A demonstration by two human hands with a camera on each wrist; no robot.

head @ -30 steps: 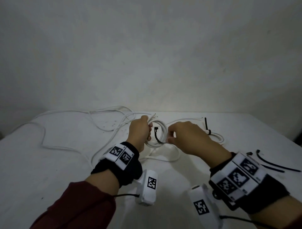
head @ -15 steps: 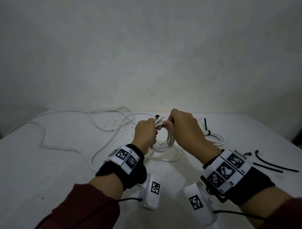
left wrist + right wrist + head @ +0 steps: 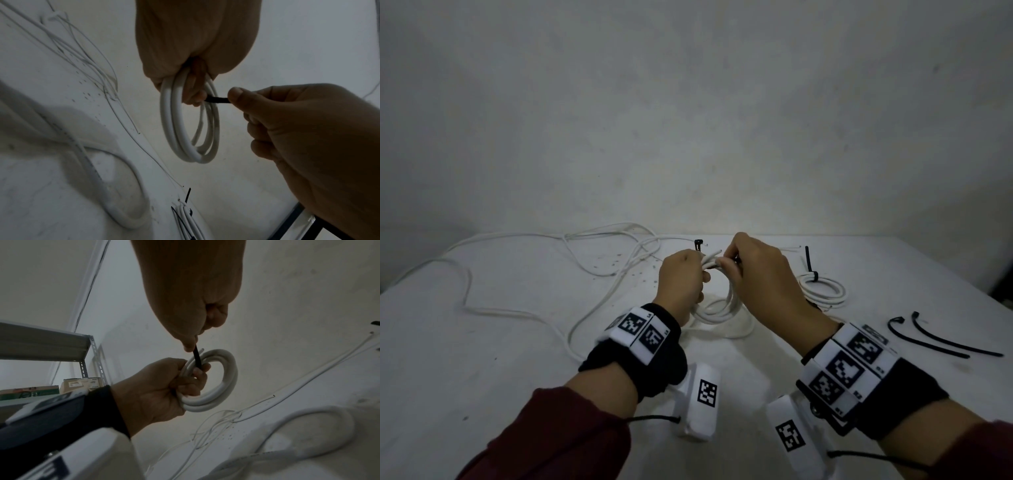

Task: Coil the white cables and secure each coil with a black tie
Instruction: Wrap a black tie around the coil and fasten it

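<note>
- Loose white cables [image 3: 524, 270] sprawl across the left of the counter [image 3: 465, 370].
- The left hand [image 3: 681, 281] has its fingers [image 3: 197, 378] wrapped round a white cable coil [image 3: 191, 129], held above the counter.
- The right hand [image 3: 760, 274] pinches a black tie [image 3: 217, 99] running to the coil's top.
- A tied coil [image 3: 823, 291] lies further right.
- Two spare black ties [image 3: 941, 337] lie at far right.

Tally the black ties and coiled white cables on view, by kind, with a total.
Black plastic ties: 4 (in the right hand, on the finished coil, two loose).
Coiled white cables: 2 (held, tied).
Total: 6.
</note>
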